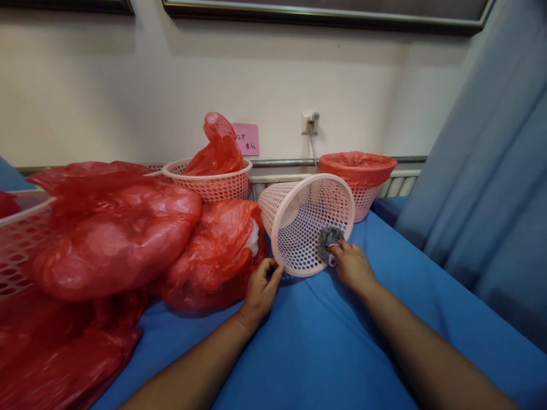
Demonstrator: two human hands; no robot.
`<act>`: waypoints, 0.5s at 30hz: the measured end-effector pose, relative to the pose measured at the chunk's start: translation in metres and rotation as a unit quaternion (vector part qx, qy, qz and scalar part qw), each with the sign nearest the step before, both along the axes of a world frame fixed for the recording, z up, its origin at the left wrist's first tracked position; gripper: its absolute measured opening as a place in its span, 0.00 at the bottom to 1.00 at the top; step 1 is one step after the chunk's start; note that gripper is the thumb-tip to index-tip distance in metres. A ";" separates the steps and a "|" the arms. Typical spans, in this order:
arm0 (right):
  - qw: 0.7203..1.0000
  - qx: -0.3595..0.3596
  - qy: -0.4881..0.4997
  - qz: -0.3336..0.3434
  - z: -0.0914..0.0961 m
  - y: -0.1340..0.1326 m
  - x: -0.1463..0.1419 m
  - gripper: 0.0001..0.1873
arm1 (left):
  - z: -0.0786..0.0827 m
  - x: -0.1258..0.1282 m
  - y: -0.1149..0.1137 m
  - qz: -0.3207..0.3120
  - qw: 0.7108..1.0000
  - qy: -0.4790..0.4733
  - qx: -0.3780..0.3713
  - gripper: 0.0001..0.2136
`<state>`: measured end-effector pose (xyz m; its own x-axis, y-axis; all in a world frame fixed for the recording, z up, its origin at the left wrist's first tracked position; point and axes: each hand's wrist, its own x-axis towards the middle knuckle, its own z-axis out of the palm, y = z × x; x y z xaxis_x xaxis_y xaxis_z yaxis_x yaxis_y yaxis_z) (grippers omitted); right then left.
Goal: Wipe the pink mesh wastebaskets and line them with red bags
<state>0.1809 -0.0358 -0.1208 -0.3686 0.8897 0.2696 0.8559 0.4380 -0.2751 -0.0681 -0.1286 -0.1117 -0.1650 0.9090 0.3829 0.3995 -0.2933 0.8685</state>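
A pale pink perforated plastic basket (299, 199) lies on its side on the blue sheet (333, 341), its mouth turned towards me. My left hand (260, 287) grips its lower left rim, fingers curled around the edge. At the lower right of the basket's mouth, my right hand (352, 265) is closed on a small grey cloth (328, 240) that presses against the inside of the basket.
Crumpled red plastic bags (111, 228) pile up on the left, some over another pink basket (17, 239). Two upright baskets stand at the back: one (213, 185) holding a red bag, one (363, 199) lined in red. A blue curtain (491, 171) hangs at the right.
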 end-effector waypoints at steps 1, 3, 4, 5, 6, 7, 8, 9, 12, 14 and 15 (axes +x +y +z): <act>0.999 -0.001 0.010 0.041 -0.001 -0.006 -0.005 0.27 | -0.002 0.001 0.001 -0.011 1.000 -0.001 -0.007 0.11; 0.987 -0.015 0.063 0.149 -0.004 -0.021 -0.022 0.29 | -0.008 0.003 0.003 -0.055 0.998 -0.002 -0.033 0.12; 0.975 -0.023 0.100 0.197 -0.006 -0.029 -0.030 0.30 | -0.012 0.004 0.004 -0.079 0.996 -0.002 -0.047 0.12; 0.962 -0.031 0.136 0.233 -0.008 -0.034 -0.036 0.32 | -0.015 0.004 0.005 -0.098 0.993 -0.003 -0.059 0.12; 0.951 -0.040 0.164 0.258 -0.009 -0.036 -0.040 0.34 | -0.016 0.004 0.006 -0.111 0.992 -0.004 -0.065 0.12; 0.945 -0.049 0.177 0.271 -0.010 -0.035 -0.040 0.34 | -0.017 0.003 0.006 -0.117 0.991 -0.006 -0.065 0.12; 0.946 -0.056 0.172 0.268 -0.010 -0.032 -0.036 0.34 | -0.016 0.002 0.006 -0.112 0.992 -0.008 -0.060 0.12; 0.956 -0.058 0.150 0.245 -0.009 -0.025 -0.030 0.33 | -0.014 0.001 0.006 -0.099 0.994 -0.009 -0.051 0.13; 0.993 -0.041 0.059 0.092 -0.005 -0.003 -0.005 0.30 | -0.006 -0.002 0.003 -0.028 0.999 -0.007 -0.019 0.12; 0.999 -0.023 0.031 0.023 -0.003 0.002 0.004 0.29 | -0.003 -0.002 0.001 0.001 1.000 -0.009 -0.009 0.13; 0.999 -0.018 0.032 0.029 -0.003 0.000 0.002 0.29 | -0.003 -0.001 0.001 -0.002 1.000 -0.012 -0.009 0.13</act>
